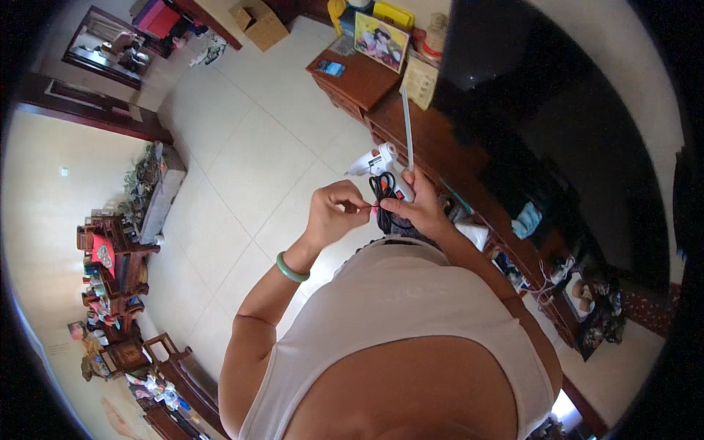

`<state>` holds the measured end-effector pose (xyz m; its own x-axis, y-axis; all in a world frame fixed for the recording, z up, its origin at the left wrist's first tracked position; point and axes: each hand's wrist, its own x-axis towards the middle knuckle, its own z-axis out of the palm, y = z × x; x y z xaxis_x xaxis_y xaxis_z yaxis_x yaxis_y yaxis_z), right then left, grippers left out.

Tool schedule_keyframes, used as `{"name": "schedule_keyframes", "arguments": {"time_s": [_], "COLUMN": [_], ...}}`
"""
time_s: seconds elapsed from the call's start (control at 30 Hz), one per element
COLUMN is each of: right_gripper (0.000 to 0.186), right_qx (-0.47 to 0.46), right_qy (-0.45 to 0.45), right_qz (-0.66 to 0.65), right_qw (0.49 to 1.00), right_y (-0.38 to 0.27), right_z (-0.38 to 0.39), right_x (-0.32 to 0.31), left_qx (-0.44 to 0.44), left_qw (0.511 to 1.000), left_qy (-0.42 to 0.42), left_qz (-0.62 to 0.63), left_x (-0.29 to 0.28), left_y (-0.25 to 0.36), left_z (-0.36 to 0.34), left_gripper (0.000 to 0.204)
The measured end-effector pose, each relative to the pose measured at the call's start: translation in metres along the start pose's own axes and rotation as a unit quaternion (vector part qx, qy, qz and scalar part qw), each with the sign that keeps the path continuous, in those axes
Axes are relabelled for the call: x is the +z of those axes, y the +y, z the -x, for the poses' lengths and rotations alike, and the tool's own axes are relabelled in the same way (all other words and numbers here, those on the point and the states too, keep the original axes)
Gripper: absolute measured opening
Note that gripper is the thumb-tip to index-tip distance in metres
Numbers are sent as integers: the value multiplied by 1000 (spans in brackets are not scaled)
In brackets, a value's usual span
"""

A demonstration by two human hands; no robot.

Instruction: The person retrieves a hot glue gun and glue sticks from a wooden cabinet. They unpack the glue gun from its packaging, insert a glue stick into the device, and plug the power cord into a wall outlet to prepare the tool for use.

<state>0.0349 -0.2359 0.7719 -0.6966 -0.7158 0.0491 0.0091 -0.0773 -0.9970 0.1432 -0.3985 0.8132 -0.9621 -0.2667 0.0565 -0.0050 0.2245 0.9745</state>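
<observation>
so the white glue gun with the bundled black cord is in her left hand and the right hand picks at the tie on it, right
Not quite: the hands are swapped. In the head view the right hand holds the white glue gun with its coiled black cord, and the left hand, above a green bangle, picks at the small red tie.

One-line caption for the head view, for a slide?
Right hand holds a white glue gun with coiled black cord; left hand pinches its tie.
</observation>
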Motion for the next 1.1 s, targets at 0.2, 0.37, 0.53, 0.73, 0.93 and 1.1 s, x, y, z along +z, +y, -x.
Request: {"name": "schedule_keyframes", "arguments": {"time_s": [0.2, 0.37, 0.53, 0.73, 0.93, 1.1], "right_gripper": [22, 67, 64, 48, 35, 29], "right_qx": [409, 326, 334, 344, 386, 320], "right_qy": [-67, 52, 175, 349, 504, 617], "right_qz": [-396, -304, -203, -125, -58, -185], "right_qw": [820, 893, 904, 863, 771, 694], "right_y": [35, 53, 79, 138, 137, 155], "right_z": [-131, -215, -256, -260, -301, -355], "right_x": [1, -6, -20, -14, 37, 98], "left_qx": [483, 384, 11, -206, -388, -408], "left_qw": [714, 830, 974, 904, 812, 784], "left_qy": [-58, -131, 73, 24, -81, -130], "left_qz": [-504, -383, -215, -374, -429, -450], "left_x": [-71, -127, -164, -219, -221, -211], "left_y": [-11, -50, -143, -376, -517, -567], "left_z": [-110, -216, -301, -430, -533, -584], "left_gripper": [12, 20, 31, 62, 86, 90]}}
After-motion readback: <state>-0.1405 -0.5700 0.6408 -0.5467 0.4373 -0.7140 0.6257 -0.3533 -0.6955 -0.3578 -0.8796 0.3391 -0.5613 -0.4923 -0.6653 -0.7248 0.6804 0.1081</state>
